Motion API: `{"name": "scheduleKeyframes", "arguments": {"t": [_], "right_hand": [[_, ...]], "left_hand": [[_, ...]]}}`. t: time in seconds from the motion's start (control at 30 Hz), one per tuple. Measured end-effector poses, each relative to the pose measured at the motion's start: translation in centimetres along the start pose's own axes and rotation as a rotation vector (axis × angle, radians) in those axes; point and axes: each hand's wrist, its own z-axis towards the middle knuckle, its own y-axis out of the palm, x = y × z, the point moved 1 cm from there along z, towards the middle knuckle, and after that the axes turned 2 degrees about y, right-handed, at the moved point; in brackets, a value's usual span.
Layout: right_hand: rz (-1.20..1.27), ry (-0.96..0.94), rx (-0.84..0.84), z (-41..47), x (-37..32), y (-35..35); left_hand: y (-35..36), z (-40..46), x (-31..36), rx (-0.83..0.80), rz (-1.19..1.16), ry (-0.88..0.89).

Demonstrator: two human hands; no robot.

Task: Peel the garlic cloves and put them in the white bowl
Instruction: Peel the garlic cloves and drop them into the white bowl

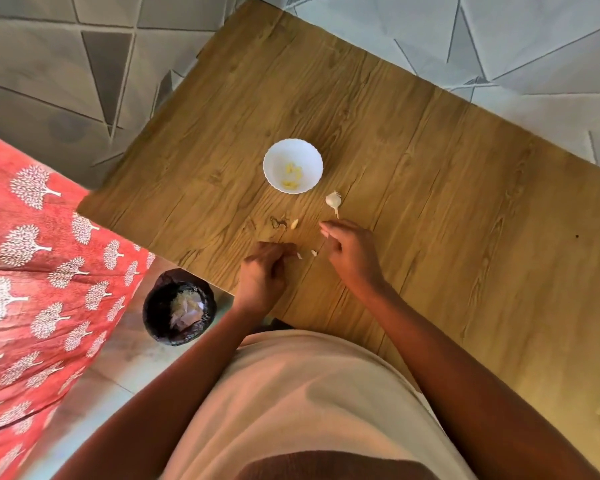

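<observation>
Wood-grain laminate surface [413, 174] carries all task items. Black-lined round waste bin [180, 306] stands on the floor at the near left, holding papery skins. White scalloped bowl [274, 157], centre, holds several yellowish peeled cloves [292, 175]. Partial white garlic bulb [333, 200] lies just right of the bowl. Left hand [264, 271] is curled; contents cannot be told. Right hand [352, 249] has curled fingers, apparently pinching something small. One loose cream clove [294, 224] and two small garlic fragments [307, 254] lie between the hands. Risk: fragments swept off the near edge by a wrist.
</observation>
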Motion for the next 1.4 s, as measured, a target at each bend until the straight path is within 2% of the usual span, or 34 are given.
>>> {"name": "scheduleKeyframes", "arguments": {"t": [0.1,0.17,0.27,0.37,0.43,0.57,0.63,0.7,0.8,0.9,1.03,1.27,1.4], "right_hand": [[-0.080,0.079,0.067,-3.7,1.8,-0.6],[-0.120,0.105,0.035,-5.8,2.2,0.1],[-0.150,0.047,-0.048,-7.0,0.8,2.2],[-0.155,-0.028,-0.110,-6.3,-1.2,4.3],[-0.148,-0.006,-0.111,-5.6,-2.1,5.3],[-0.199,0.265,0.105,-5.9,-2.2,6.0],[-0.254,0.314,0.140,-6.3,-2.3,6.4],[-0.265,0.273,0.109,-6.3,-2.8,7.0],[-0.269,0.106,0.027,-5.9,-3.9,7.9],[-0.414,-0.030,-0.041,-6.4,-3.7,7.6],[-0.607,-0.121,-0.015,-7.9,-2.0,4.5],[-0.627,-0.159,0.028,-9.4,-1.2,3.8],[-0.537,-0.138,-0.039,-9.2,-2.8,3.8]], "left_hand": [[-0.1,-0.8,-0.7,-0.034,0.003,0.040],[-0.3,-1.1,-0.8,-0.057,-0.015,0.094],[-0.7,-1.2,-1.3,-0.098,0.008,0.181],[-1.5,-1.3,-2.8,-0.139,0.047,0.161],[-2.3,-1.3,-3.6,-0.192,0.019,0.183],[-3.3,-1.0,-4.5,-0.283,-0.057,0.261],[-3.4,-0.9,-5.0,-0.307,-0.071,0.280],[-3.4,-0.8,-5.2,-0.320,-0.072,0.304],[-3.5,-0.9,-5.2,-0.308,-0.072,0.308],[-3.6,-0.8,-5.2,-0.289,-0.079,0.286],[-3.6,-0.8,-4.9,-0.279,-0.089,0.254],[-2.9,-1.4,-3.0,-0.167,-0.129,0.065],[-2.3,-1.9,-0.8,-0.041,-0.188,-0.166]]}}
